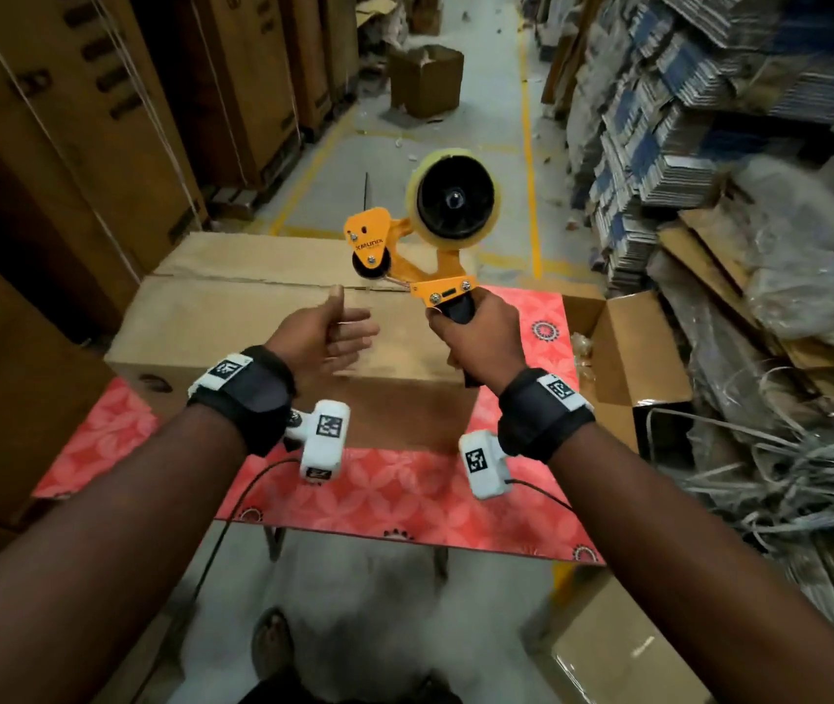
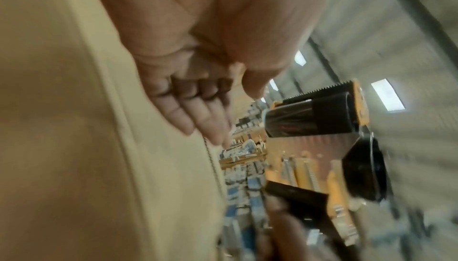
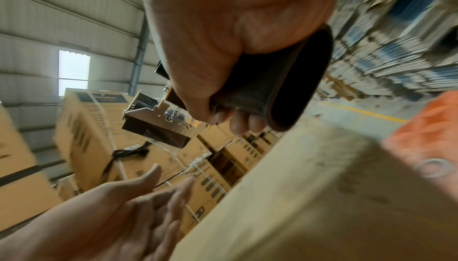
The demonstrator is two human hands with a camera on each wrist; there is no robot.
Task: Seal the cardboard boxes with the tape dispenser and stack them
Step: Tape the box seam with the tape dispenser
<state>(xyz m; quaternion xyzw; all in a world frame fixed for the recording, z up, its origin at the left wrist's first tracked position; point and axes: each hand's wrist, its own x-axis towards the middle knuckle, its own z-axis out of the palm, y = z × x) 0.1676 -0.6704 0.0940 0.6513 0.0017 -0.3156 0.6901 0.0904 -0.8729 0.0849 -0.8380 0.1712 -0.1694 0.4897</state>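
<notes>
I've got the dispenser (image 1: 425, 236) up in my R hand (image 1: 475, 337), fist wrapped round its black grip, roll on top, held in the air above the box (image 1: 232, 322) and not touching it. My L hand (image 1: 326, 335) is slack, fingers straight and loose, holding nothing, just over the box top near the tool's roller end.

Progress, as I judge it: early. The box sits on the table (image 1: 394, 495) w/ flaps folded down, centre seam (image 1: 252, 278) showing bare, no tape strip on it that I can see. So sealing isn't started on this one; taping and stacking both left. A second box (image 1: 628, 358) stands open at the table's R edge, unsealed too. Another carton (image 1: 623, 647) is on the floor lower R; can't tell if it's taped.

Surface: small table under a red patterned cloth, box taking up most of it. Room: warehouse aisle, concrete floor w/ yellow lines (image 1: 531, 160), tall cartons (image 1: 99, 119) stacked L, bundles of flat card (image 1: 669, 109) and loose strapping (image 1: 785, 480) piled R, one open carton (image 1: 425, 78) further down the aisle.
</notes>
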